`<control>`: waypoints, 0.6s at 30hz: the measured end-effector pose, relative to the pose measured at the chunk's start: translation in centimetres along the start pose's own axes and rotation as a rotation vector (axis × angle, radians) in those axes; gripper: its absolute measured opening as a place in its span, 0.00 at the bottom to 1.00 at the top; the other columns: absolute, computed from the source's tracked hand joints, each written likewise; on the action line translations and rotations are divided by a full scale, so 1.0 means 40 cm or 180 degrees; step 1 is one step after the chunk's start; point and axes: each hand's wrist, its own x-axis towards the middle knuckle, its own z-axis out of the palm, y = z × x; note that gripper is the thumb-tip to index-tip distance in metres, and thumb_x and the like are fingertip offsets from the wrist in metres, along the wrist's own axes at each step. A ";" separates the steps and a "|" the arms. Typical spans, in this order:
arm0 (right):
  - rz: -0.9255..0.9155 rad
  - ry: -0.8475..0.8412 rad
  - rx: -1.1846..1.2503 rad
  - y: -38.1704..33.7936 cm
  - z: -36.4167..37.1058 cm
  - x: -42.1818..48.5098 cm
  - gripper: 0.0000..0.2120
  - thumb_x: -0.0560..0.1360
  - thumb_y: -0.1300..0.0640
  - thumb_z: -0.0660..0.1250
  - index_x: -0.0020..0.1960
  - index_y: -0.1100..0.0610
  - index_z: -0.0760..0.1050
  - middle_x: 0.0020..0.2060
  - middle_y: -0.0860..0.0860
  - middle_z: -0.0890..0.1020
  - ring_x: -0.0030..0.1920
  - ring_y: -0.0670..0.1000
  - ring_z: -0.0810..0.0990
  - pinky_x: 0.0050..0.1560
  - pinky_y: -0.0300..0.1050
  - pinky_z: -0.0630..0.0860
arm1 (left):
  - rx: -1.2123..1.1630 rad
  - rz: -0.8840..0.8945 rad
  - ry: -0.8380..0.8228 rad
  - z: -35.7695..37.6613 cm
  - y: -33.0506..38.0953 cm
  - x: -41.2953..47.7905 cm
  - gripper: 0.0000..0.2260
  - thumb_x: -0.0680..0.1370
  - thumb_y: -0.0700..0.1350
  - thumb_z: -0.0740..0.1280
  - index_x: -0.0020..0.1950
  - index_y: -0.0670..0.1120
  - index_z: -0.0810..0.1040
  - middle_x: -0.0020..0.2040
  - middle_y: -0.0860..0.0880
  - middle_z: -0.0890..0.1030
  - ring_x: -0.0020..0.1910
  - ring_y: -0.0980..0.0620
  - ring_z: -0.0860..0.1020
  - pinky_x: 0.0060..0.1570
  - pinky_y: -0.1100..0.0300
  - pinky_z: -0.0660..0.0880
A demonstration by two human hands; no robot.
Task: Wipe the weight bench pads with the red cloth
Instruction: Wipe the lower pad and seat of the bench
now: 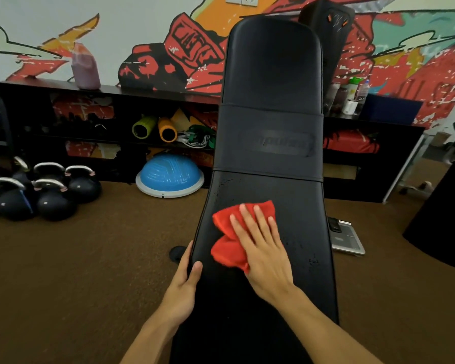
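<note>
My right hand lies flat with straight, spread fingers pressing the crumpled red cloth onto the lower part of the black weight bench pad, while my left hand grasps the pad's left edge, thumb on top, above a brown floor.

The red cloth lies crumpled and bunched on the long black bench pad, near its left side. Small wet specks dot the pad's glossy surface.
</note>
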 end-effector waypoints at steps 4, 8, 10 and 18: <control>0.0895 0.0395 0.0279 -0.051 -0.030 0.142 0.44 0.71 0.55 0.67 0.80 0.54 0.46 0.79 0.55 0.44 0.78 0.60 0.39 0.77 0.58 0.40 | 0.0024 -0.0043 0.0011 0.006 -0.001 0.002 0.25 0.80 0.58 0.56 0.76 0.64 0.53 0.77 0.55 0.60 0.75 0.50 0.60 0.70 0.52 0.58; 0.0892 0.0296 0.0296 -0.118 -0.036 0.231 0.44 0.72 0.52 0.68 0.79 0.56 0.46 0.79 0.56 0.43 0.77 0.63 0.36 0.76 0.62 0.39 | 0.0010 -0.0072 0.0048 0.004 -0.007 0.010 0.27 0.79 0.59 0.57 0.76 0.62 0.53 0.77 0.54 0.59 0.75 0.49 0.59 0.71 0.51 0.57; 0.0169 0.0150 0.0070 -0.133 -0.023 0.220 0.39 0.73 0.51 0.67 0.79 0.56 0.52 0.79 0.55 0.52 0.78 0.62 0.40 0.76 0.62 0.42 | 0.0004 -0.0072 0.0049 0.005 -0.007 0.011 0.28 0.78 0.60 0.57 0.77 0.62 0.54 0.77 0.55 0.60 0.75 0.50 0.59 0.71 0.52 0.57; -0.1448 -0.0505 -0.0132 -0.085 -0.017 0.171 0.33 0.76 0.51 0.64 0.78 0.53 0.57 0.78 0.55 0.58 0.78 0.56 0.49 0.77 0.55 0.41 | -0.0035 0.0054 0.0193 0.009 -0.007 -0.005 0.21 0.81 0.54 0.58 0.74 0.60 0.62 0.72 0.56 0.67 0.69 0.57 0.63 0.64 0.60 0.59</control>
